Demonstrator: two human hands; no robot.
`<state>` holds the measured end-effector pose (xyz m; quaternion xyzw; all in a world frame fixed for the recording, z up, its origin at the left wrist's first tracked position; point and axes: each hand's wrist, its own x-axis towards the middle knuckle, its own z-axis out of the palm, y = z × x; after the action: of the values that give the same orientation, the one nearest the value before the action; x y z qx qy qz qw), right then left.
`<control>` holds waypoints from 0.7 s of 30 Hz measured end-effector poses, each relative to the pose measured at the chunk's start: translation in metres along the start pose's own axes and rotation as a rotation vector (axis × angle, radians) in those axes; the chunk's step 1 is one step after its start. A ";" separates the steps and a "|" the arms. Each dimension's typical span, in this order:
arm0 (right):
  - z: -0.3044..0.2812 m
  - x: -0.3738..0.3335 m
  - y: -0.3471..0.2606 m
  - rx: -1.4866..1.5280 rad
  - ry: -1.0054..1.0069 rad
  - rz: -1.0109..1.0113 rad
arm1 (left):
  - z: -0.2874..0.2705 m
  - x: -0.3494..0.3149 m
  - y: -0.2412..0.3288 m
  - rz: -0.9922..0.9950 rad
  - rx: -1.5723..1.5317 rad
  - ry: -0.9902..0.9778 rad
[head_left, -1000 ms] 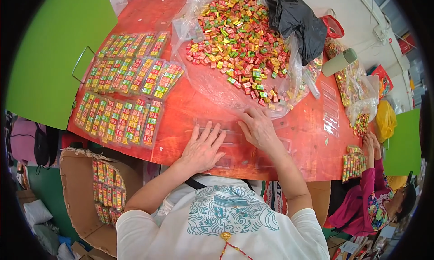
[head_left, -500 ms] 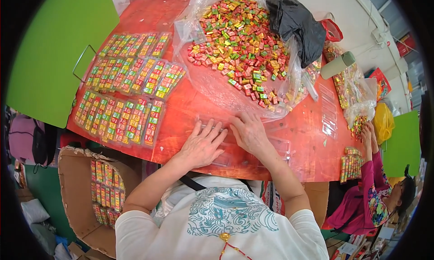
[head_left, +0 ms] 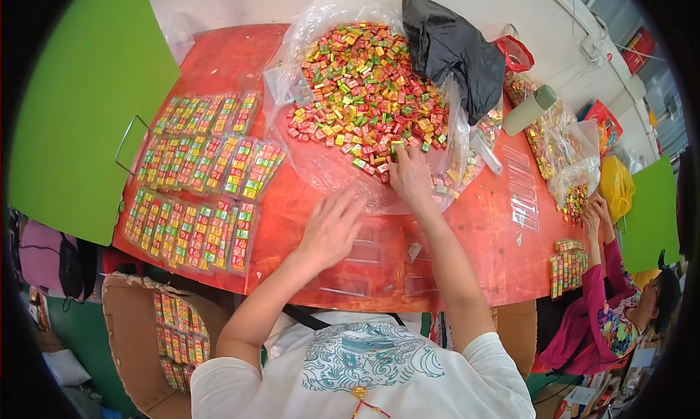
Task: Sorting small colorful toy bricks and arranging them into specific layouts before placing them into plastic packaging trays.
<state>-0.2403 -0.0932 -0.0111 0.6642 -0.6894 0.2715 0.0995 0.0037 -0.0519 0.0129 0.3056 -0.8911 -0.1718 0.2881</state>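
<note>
My right hand (head_left: 411, 175) reaches to the near edge of a heap of small wrapped blocks (head_left: 372, 91), red, yellow and green. Its fingers are bent down among them; what they grip is hidden. The heap lies on a spread clear plastic bag (head_left: 343, 189). My left hand (head_left: 332, 228) hovers over the red table (head_left: 284, 280), fingers stretched and slightly blurred, with nothing in them. Close by its fingers lies a clear plastic tray (head_left: 364, 253), with another tray (head_left: 345, 285) nearer me.
Rows of filled packs (head_left: 189, 226) cover the table's left side. Below them stands a cardboard box (head_left: 127, 346) holding more packs. A black bag (head_left: 456, 55) and a green bottle (head_left: 531, 109) lie beyond the heap. At the right, a co-worker (head_left: 601, 317) handles similar blocks.
My right hand has moved from the trays forward to the heap. The left hand has lifted a little and stays near the trays. The whole view has tilted up slightly.
</note>
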 end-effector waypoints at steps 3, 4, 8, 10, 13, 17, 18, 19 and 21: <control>0.020 0.016 -0.014 0.003 -0.090 0.112 | 0.015 0.046 -0.040 -0.073 0.012 0.080; 0.024 0.015 -0.016 0.050 -0.069 0.003 | 0.014 0.060 -0.049 -0.071 0.014 0.077; 0.009 -0.002 -0.032 0.051 -0.166 -0.249 | 0.023 0.071 -0.071 -0.099 0.152 -0.020; 0.000 -0.009 -0.033 0.069 -0.192 -0.363 | 0.021 0.064 -0.070 -0.089 0.217 -0.083; -0.017 -0.018 -0.018 0.136 -0.333 -0.300 | 0.013 0.046 -0.069 -0.183 0.165 -0.191; -0.036 -0.018 -0.018 0.072 -0.260 -0.256 | 0.003 0.033 -0.077 -0.100 -0.104 0.007; -0.038 -0.016 -0.023 0.038 -0.166 -0.278 | -0.001 0.036 -0.076 -0.143 -0.130 0.054; -0.039 -0.015 -0.029 0.040 -0.169 -0.276 | -0.005 0.037 -0.074 -0.145 -0.131 0.051; -0.039 -0.015 -0.042 0.062 -0.178 -0.284 | -0.011 0.040 -0.071 -0.284 -0.041 -0.084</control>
<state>-0.2070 -0.0593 0.0236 0.7792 -0.5859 0.2159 0.0548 0.0162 -0.1326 0.0033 0.4151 -0.8465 -0.2418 0.2294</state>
